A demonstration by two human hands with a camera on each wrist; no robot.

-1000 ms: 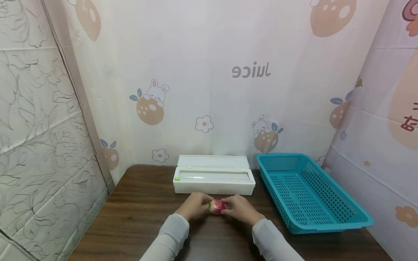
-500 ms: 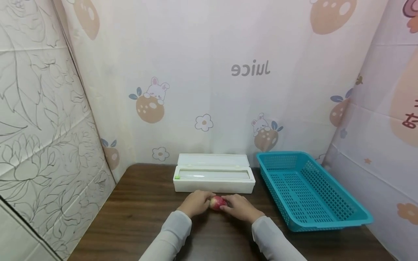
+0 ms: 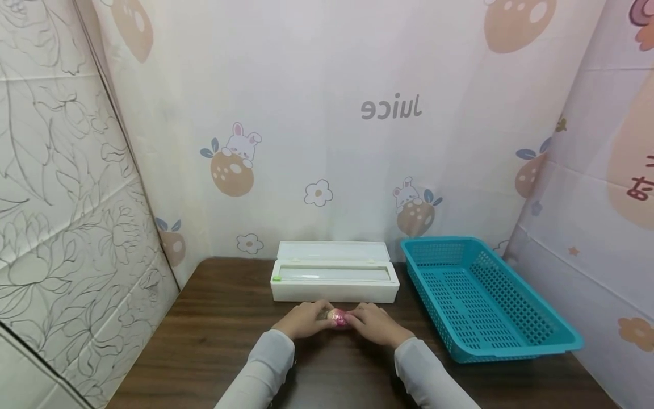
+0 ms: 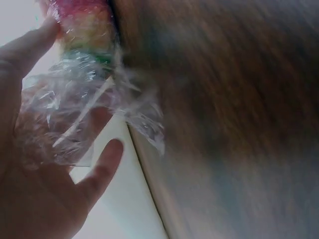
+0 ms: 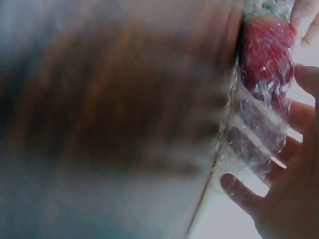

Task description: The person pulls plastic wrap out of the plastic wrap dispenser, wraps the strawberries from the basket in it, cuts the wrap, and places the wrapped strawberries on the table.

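Note:
A rounded red-and-yellow fruit (image 3: 338, 318) with a green end is wrapped in clear plastic film, low over the table in front of the white box. My left hand (image 3: 302, 321) holds it from the left, and a fingertip presses its skin in the left wrist view. Loose crumpled film (image 4: 75, 109) trails from the green end across that palm. From the right, my right hand (image 3: 377, 325) holds the fruit's red side, thumb against it. Another tail of film (image 5: 254, 134) spreads over the right fingers. The fruit's far side is hidden.
Right behind the hands stands a white cling-film dispenser box (image 3: 334, 292), its lid raised at the back and a green slider at its left end. A blue-green plastic basket (image 3: 511, 355) sits to the right on the dark wooden table (image 3: 204, 341). Printed curtains rise behind.
The fruit has turned between the hands, so a shiny, film-covered pink and yellow face now shows. Both hands remain at nearly the same place, the thumbs closer together over it.

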